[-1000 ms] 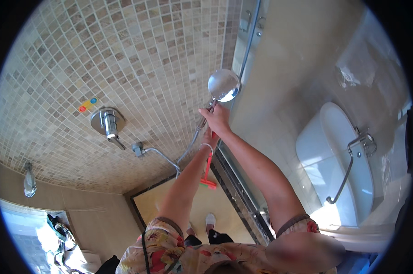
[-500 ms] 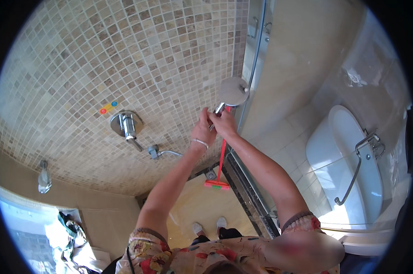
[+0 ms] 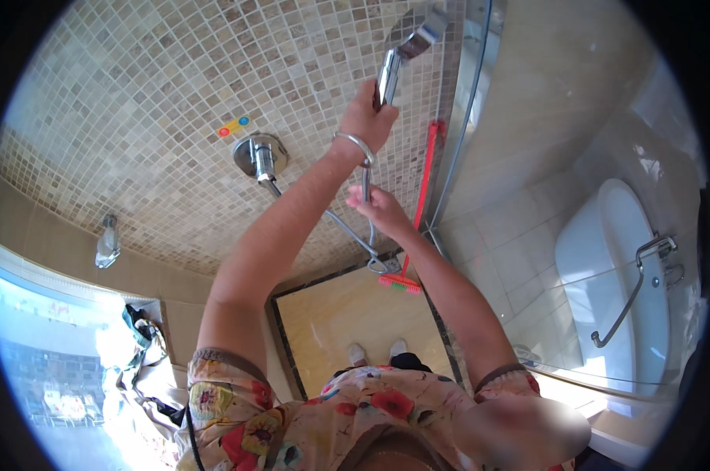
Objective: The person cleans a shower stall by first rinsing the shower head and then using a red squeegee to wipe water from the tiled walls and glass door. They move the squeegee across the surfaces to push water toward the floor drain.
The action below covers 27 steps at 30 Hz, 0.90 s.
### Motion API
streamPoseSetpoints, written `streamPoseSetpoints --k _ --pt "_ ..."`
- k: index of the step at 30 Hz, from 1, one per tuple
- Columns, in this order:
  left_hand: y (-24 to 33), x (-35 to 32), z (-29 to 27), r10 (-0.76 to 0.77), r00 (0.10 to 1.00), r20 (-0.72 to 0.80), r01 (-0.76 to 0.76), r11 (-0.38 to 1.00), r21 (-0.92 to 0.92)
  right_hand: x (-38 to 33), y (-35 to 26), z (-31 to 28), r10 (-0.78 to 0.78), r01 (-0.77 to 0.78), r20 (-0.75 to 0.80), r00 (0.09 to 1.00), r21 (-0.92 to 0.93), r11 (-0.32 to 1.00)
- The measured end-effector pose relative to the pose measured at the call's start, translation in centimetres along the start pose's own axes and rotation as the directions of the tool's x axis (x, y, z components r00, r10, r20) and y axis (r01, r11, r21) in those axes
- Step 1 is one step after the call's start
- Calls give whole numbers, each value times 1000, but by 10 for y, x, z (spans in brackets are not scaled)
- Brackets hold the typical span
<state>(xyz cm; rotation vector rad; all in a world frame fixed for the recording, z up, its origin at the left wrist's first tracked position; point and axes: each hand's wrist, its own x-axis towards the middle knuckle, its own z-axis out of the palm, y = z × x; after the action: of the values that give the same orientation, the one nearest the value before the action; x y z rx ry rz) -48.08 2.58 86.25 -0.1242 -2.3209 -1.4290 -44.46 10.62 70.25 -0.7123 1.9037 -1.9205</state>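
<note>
High in front of me, my left hand (image 3: pixel 366 122) is closed around the chrome handle of a hand shower (image 3: pixel 388 77), which tilts up and to the right. Its round head is partly blurred near the upper edge of the picture. A silver bracelet (image 3: pixel 355 147) sits on my left wrist. Lower down, my right hand (image 3: pixel 380 210) has its fingers closed around the silver shower hose (image 3: pixel 366 187). From there the hose hangs in a loop and runs up toward the wall beside the mixer tap (image 3: pixel 262 159).
A red broom (image 3: pixel 427 180) leans in the corner by the glass panel (image 3: pixel 471 102). Beyond the glass stands a white bathtub (image 3: pixel 606 275) with a chrome tap. A glass-like fitting (image 3: pixel 107 243) hangs on the left wall. Clothes (image 3: pixel 143 345) lie at the lower left.
My left hand has raised the hand shower up and away. My right hand has come off its handle and moved down to the hose. The view has shifted, too.
</note>
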Motion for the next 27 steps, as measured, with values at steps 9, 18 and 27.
streamPoseSetpoints --k 9,18,27 --pt "88 27 -69 86 996 -25 -86 996 -22 -114 180 -20 90 -145 -221 971 -244 959" --pt "123 47 -103 82 997 -6 -81 970 -230 -259 211 -104 179 -811 -884 431 -293 507" --pt "131 49 -66 108 988 115 -58 925 -376 -336 142 -153 30 -435 -995 -97 70 898"
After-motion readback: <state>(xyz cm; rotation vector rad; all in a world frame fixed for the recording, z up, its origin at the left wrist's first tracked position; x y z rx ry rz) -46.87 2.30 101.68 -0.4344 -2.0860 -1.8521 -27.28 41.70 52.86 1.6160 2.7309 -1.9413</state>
